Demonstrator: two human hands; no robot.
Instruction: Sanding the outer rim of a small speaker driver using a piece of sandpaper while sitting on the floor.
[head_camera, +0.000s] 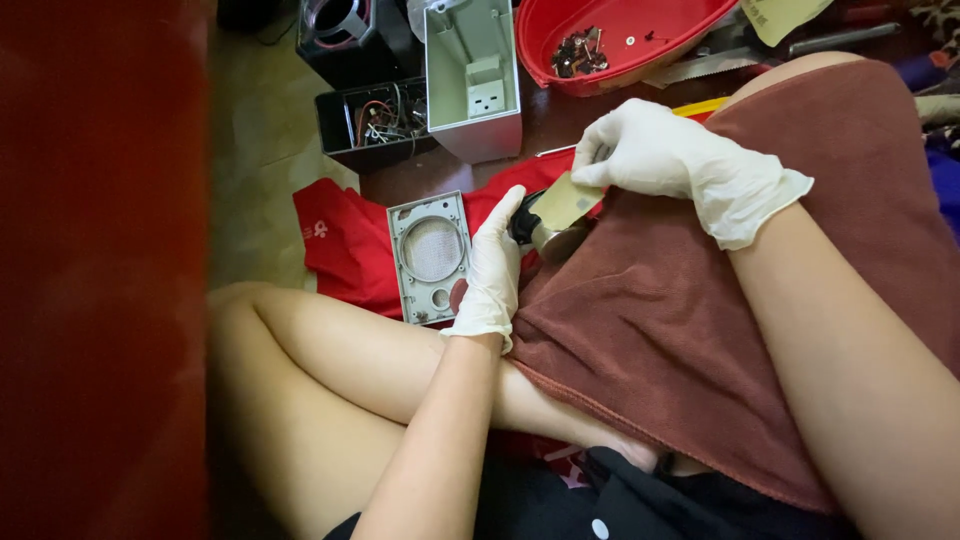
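Both my hands wear white gloves. My right hand (665, 150) grips the top of a small speaker part (556, 218) with a round metal body and a flat tan plate, held against a brown towel (700, 320) over my raised leg. My left hand (494, 270) closes around the same part from below, fingers on its dark rim. A grey plastic speaker front panel (429, 256) with a round mesh grille lies just left of my left hand on a red cloth (345, 250).
A grey plastic housing (472, 85) stands open beyond the hands. A black tray of wires and small parts (375, 120) sits to its left, a black speaker box (345, 30) behind. A red bowl (620, 40) holds small scraps. A saw blade (700, 68) lies at the top right.
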